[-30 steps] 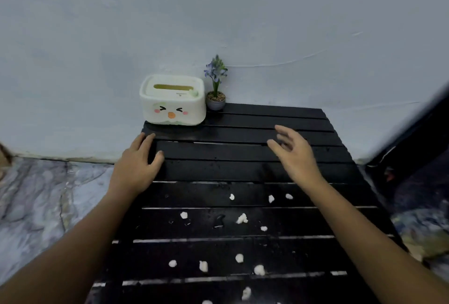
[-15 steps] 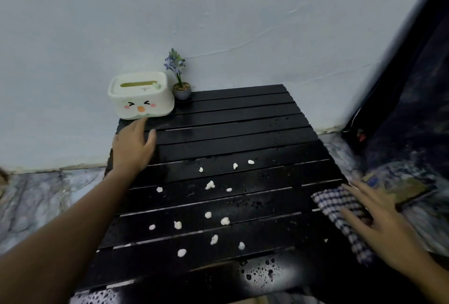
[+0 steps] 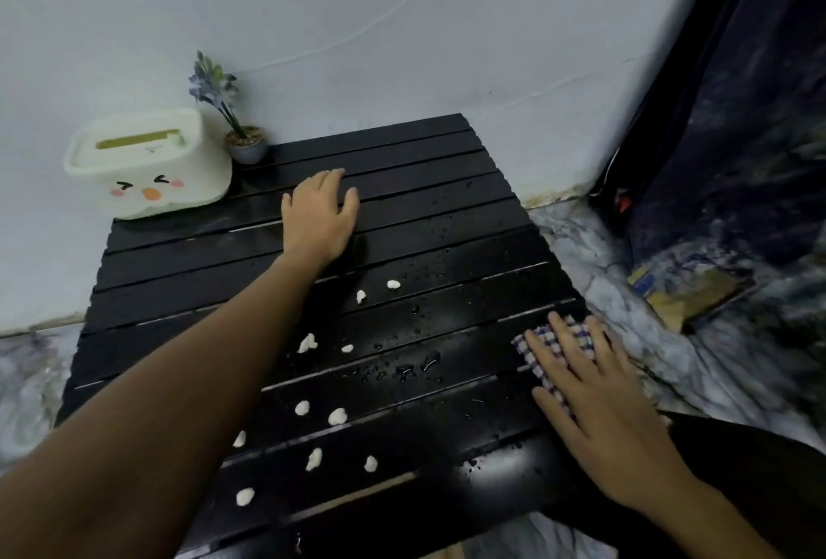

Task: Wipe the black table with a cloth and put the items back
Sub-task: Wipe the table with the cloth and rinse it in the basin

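Cloth: our right hand (image 3: pixel 594 402) presses the checked cloth (image 3: pixel 543 348) flat, fingers straight, at the black counter's (image 3: pixel 424 183) right edge.
Left hand (image 3: pixel 319 218): flat, open, on the far slats.
Risk: we could push the white crumbs (image 3: pixel 337 416) and droplets between slats, or off the edge.
Items: tissue box (image 3: pixel 147 160) and flower pot (image 3: pixel 246 146) sit far left, uncleared.

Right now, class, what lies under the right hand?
A checked cloth lies flat under the right hand on the black table. The hand covers the cloth's middle.
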